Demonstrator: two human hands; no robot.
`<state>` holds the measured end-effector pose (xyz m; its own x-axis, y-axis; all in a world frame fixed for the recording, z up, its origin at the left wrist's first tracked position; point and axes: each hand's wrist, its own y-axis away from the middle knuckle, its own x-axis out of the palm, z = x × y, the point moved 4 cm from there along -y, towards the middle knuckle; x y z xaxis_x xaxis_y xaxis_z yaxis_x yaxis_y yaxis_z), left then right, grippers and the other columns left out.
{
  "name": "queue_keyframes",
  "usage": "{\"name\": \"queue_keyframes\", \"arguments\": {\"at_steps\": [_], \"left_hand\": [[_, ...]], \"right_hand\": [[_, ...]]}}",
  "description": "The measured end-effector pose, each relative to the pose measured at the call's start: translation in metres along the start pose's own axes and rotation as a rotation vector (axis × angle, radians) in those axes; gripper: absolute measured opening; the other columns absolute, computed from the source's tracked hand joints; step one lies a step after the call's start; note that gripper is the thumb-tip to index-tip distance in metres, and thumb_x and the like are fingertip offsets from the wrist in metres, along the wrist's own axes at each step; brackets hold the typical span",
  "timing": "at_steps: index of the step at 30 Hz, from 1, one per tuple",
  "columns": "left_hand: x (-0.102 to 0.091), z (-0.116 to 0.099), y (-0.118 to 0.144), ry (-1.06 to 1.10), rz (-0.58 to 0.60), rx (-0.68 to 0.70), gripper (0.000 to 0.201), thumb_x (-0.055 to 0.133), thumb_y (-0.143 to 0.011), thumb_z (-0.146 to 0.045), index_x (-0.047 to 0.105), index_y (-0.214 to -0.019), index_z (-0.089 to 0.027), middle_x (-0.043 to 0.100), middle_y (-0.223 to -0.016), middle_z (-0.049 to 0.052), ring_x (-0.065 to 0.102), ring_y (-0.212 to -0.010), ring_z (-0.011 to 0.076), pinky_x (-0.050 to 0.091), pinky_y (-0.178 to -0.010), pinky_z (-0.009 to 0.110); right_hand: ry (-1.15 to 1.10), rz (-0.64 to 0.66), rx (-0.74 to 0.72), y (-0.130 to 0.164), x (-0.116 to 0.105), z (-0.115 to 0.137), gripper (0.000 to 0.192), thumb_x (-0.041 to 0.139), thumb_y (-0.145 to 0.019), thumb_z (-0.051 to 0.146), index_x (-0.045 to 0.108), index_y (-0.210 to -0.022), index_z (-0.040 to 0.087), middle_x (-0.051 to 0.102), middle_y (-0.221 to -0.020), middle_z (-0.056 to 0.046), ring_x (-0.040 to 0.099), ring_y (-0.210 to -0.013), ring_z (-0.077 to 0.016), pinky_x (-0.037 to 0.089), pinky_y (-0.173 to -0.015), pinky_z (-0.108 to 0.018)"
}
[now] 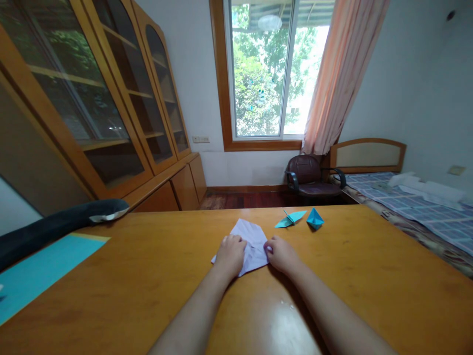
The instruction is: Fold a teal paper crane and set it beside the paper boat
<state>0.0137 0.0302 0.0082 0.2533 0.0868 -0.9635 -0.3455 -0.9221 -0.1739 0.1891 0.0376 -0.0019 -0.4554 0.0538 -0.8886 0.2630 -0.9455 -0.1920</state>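
A pale lilac sheet of folding paper (252, 232), creased and partly folded, lies on the wooden table in front of me. My left hand (231, 255) rests over its left part, fingers curled together and pressing on the paper, hiding some of that side. At the right edge, my right hand (284, 255) is closed, thumb and fingers pinching the paper. Beyond my right hand sit a folded light-blue paper crane (291, 219) with spread wings and a darker blue folded paper piece (315, 219); neither is touched.
On the table's (369, 286) left side lie a turquoise sheet (48, 271) and a dark padded object (66, 227). Past the far edge stand a brown armchair (312, 177) and, to the right, a bed (410, 202). A glass-fronted cabinet (162, 172) lines the left wall.
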Motion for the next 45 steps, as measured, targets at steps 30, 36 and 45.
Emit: {"name": "queue_keyframes", "arguments": {"at_steps": [30,36,45], "left_hand": [[0.004,-0.025,0.012,0.08,0.121,0.048,0.04,0.058,-0.08,-0.047,0.06,-0.115,-0.027,0.051,-0.122,0.008,0.047,-0.112,0.0279,0.039,-0.097,0.041],[0.005,-0.026,0.009,0.076,0.061,0.06,0.027,0.056,-0.084,-0.041,0.062,-0.101,-0.02,0.055,-0.113,0.008,0.05,-0.105,0.0245,0.041,-0.092,0.037],[-0.001,-0.028,0.007,0.202,-0.002,0.145,0.015,0.053,-0.084,-0.026,0.064,-0.089,-0.018,0.057,-0.112,0.009,0.055,-0.102,0.021,0.043,-0.093,0.032]], "right_hand": [[-0.015,0.098,-0.053,-0.002,0.004,0.013,0.017,0.064,-0.077,0.031,0.065,-0.083,0.016,0.061,-0.092,-0.007,0.055,-0.085,-0.0177,0.039,-0.075,-0.025],[0.031,0.089,-0.066,0.0,0.001,0.017,0.014,0.058,-0.081,0.029,0.063,-0.081,0.016,0.061,-0.091,-0.007,0.054,-0.084,-0.0173,0.037,-0.073,-0.025],[0.09,0.074,-0.063,0.001,-0.004,0.022,0.014,0.05,-0.083,0.018,0.062,-0.089,0.017,0.065,-0.089,-0.008,0.058,-0.083,-0.0171,0.035,-0.07,-0.024]]}}
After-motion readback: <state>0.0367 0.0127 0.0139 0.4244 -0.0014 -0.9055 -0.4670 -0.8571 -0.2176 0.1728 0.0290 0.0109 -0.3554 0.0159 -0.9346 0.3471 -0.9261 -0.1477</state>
